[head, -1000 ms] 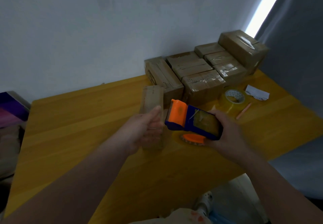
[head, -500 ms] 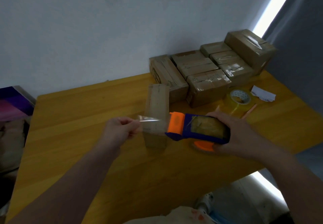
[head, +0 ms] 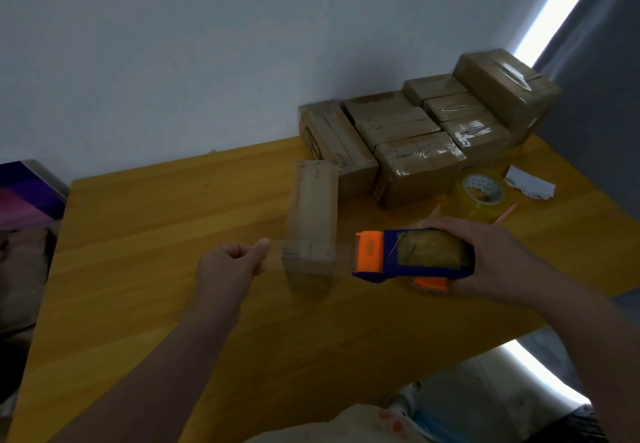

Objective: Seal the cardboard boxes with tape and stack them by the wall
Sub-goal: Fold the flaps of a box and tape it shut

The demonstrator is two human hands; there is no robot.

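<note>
Across the upright brown cardboard box (head: pixel 313 207), clear tape (head: pixel 277 250) is pinched by the left grip (head: pixel 228 266) and the blue-orange plastic dispenser (head: pixel 412 255) clasped by the right grip (head: pixel 491 259); tape should be held taut and level.

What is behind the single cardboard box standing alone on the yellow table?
A long brown cardboard box, leftmost of the boxes grouped by the white wall. The single box hides whether they touch.
</note>
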